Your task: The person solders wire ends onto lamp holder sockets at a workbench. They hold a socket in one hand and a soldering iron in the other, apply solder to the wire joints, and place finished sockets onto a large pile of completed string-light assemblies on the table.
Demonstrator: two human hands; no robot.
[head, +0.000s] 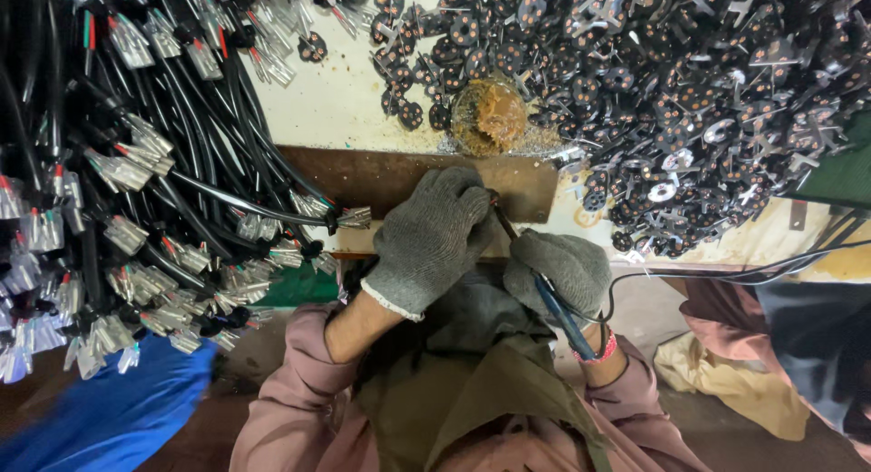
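Cluttered cream workbench (345, 100) | we pinch something unseen in our grey-gloved left hand (434, 236) | right hand (561, 271) closed around blue-handled soldering iron (544, 291), tip at that pinch | heaped black copper-dotted discs (689, 91) beyond, many undone | black terminal-ended cables (145, 164) leftward.

Two gloved hands, the left hand (431, 236) and the right hand (558, 271); one soldering iron (544, 291); one paste pot (488, 116); black discs (689, 82) and cables (136, 182) too many to count.
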